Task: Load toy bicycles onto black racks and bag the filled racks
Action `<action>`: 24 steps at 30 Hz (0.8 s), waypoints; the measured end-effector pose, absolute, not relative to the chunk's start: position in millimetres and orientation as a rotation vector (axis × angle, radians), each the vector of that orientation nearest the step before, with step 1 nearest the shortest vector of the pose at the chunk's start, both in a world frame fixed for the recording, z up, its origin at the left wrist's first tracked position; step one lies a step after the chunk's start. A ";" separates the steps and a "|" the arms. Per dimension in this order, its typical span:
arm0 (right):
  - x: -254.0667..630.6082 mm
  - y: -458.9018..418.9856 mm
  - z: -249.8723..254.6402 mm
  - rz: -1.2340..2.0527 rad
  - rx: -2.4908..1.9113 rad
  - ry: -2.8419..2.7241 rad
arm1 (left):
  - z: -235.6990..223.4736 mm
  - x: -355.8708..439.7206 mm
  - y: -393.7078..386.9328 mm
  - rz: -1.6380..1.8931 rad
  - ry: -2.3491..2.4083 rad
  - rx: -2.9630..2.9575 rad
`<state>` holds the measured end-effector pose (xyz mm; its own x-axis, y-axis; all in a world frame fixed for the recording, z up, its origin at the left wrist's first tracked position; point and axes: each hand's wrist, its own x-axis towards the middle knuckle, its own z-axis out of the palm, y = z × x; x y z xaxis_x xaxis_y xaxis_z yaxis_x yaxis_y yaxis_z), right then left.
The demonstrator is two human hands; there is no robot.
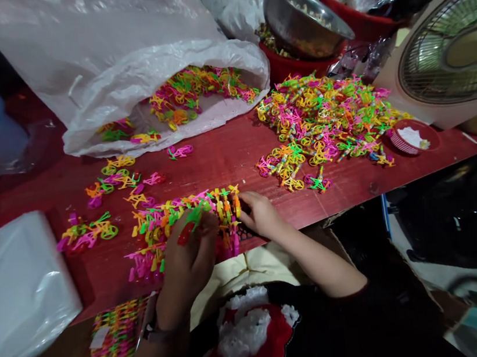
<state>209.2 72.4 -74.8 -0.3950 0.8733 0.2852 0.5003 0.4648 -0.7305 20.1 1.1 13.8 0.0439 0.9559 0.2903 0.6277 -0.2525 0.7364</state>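
Observation:
My left hand (190, 249) is closed around a green toy bicycle (199, 212) with a red part, held above a packed row of toys. Small plastic toy bicycles (153, 231) in pink, yellow, orange and green stand side by side in that row. At its right end my right hand (264, 215) has its thumb and fingers against a yellow-orange toy bicycle (236, 199). A black grid-like holder (244, 233) shows partly under the row; the rest is hidden by toys and hands.
A large pile of toys (319, 121) lies right, before a fan (459, 50) and a small red dish (409, 137). An open white bag (121, 88) holds more toys. Loose toys (87, 230) and a stack of clear plastic bags (16, 290) lie left. The red table's (313, 209) front edge is close.

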 end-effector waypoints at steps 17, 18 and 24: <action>212.0 87.3 -71.3 0.896 -0.990 -2.100 | 1.3 21.8 8.7 0.844 1.525 2.361; 213.0 89.1 -73.0 0.954 -0.961 -2.044 | 2.2 21.7 8.2 0.828 1.526 2.355; 207.5 94.8 -79.1 0.895 -1.080 -1.968 | 4.9 20.7 7.9 0.795 1.505 2.343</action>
